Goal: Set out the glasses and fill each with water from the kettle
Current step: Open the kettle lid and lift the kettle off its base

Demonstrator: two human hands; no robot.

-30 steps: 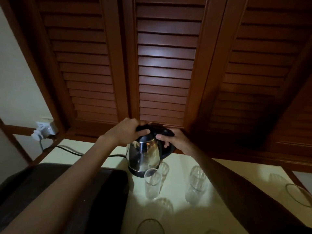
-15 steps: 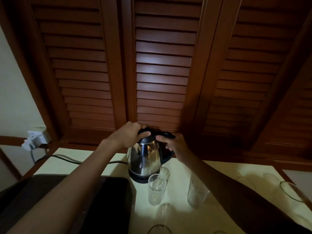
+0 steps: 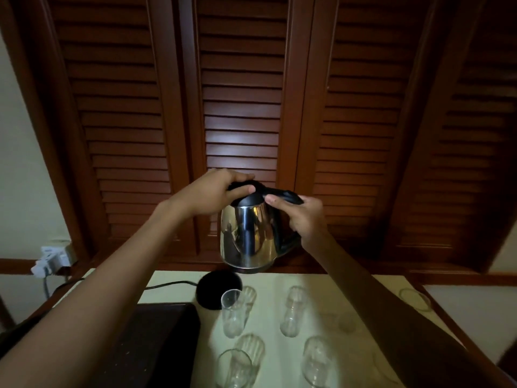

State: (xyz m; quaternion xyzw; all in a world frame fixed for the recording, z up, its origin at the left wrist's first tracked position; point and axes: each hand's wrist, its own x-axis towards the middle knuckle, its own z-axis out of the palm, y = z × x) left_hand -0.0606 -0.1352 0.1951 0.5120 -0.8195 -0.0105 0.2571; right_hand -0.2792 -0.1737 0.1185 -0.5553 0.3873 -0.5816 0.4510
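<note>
A steel kettle (image 3: 249, 236) with a black lid and handle hangs in the air above the table's back edge, lifted off its round black base (image 3: 216, 289). My right hand (image 3: 305, 219) grips the black handle. My left hand (image 3: 215, 191) rests on the lid, fingers curled over it. Several clear empty glasses stand on the pale table (image 3: 279, 343) below: one near the base (image 3: 232, 315), one to its right (image 3: 292, 312), two nearer me (image 3: 233, 368) (image 3: 317, 362).
A dark box-like object (image 3: 156, 343) covers the table's left part. A black cord (image 3: 167, 284) runs from the base to a white wall plug (image 3: 51, 259). Brown louvred doors (image 3: 243, 107) stand right behind. Another glass rim (image 3: 414, 299) shows at far right.
The kettle has risen off its black base, which is now exposed on the table. Both hands went up with it. The view tilted down, showing more glasses.
</note>
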